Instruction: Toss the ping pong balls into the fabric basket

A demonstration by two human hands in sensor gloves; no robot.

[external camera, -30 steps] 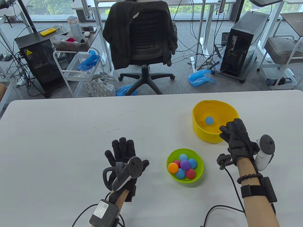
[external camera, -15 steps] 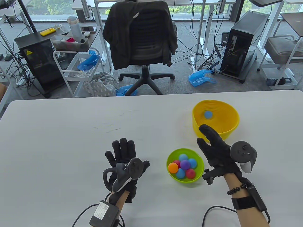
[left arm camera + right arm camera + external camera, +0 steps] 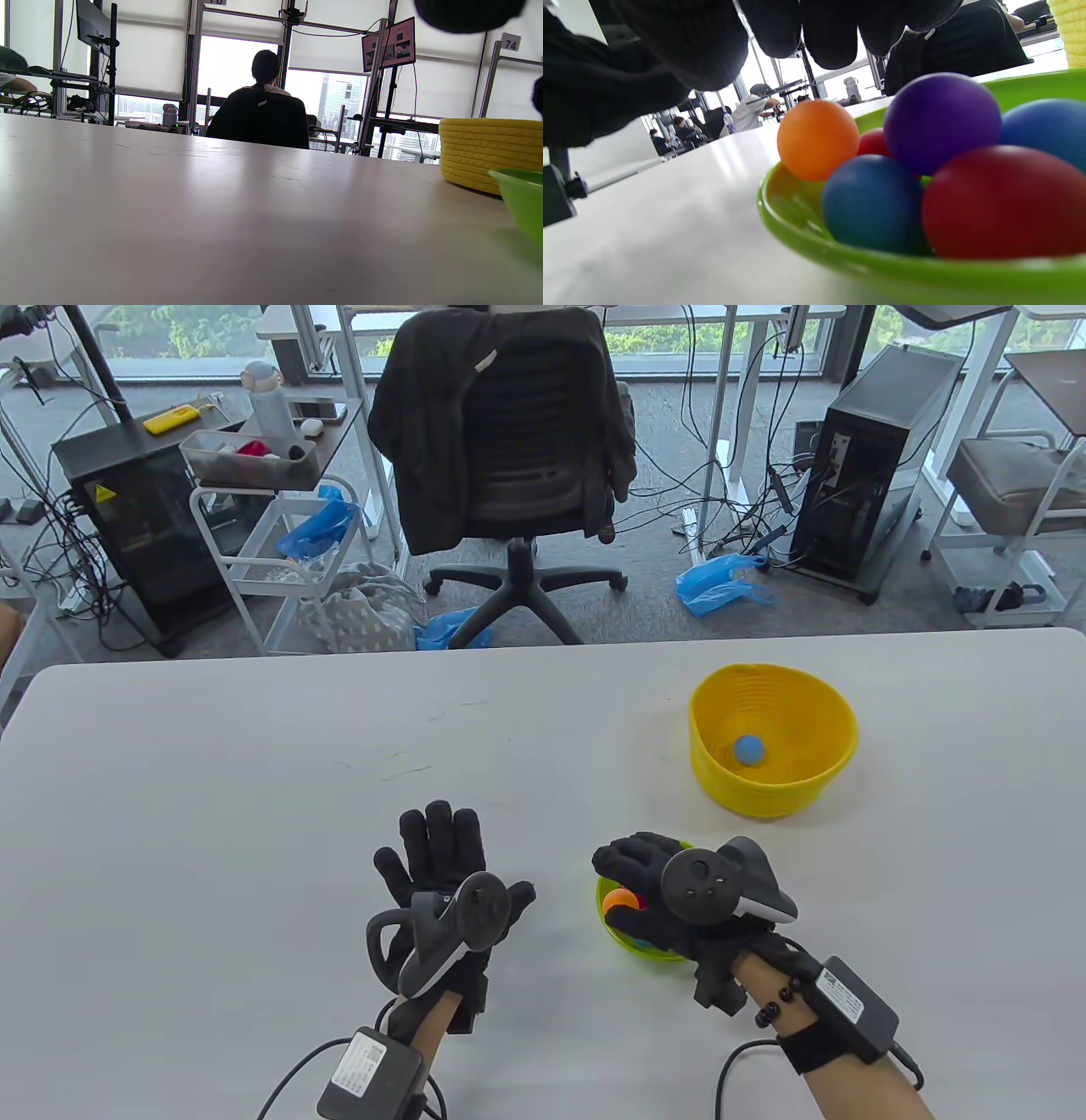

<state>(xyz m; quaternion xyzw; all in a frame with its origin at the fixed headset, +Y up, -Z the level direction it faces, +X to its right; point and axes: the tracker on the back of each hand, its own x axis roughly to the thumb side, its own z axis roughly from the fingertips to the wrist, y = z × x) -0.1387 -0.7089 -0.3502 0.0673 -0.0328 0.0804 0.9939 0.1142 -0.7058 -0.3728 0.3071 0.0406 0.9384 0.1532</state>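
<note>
1. Right hand (image 3: 670,899): fingers spread wide above green bowl (image 3: 814,250), holding nothing yet.
2. Orange ball (image 3: 818,139) sits nearest; pinch it w/ thumb + index, lift clear.
3. Yellow fabric basket (image 3: 836,768) beyond, one blue ball (image 3: 747,749) inside.
4. Left hand (image 3: 441,882): flat on table, empty.

both hands wear black knitted sensor gloves. the left hand (image 3: 441,865) carries a dark grey, ring-topped tracker (image 3: 454,929) with a pale underside; a grey box with a white label (image 3: 371,1073) and a black cable sits on its bare forearm. the right hand (image 3: 657,899) has a matching tracker (image 3: 721,891), a black bead bracelet (image 3: 780,1001), a black wrist strap (image 3: 819,1044) and a labelled black box (image 3: 848,1001).
</note>
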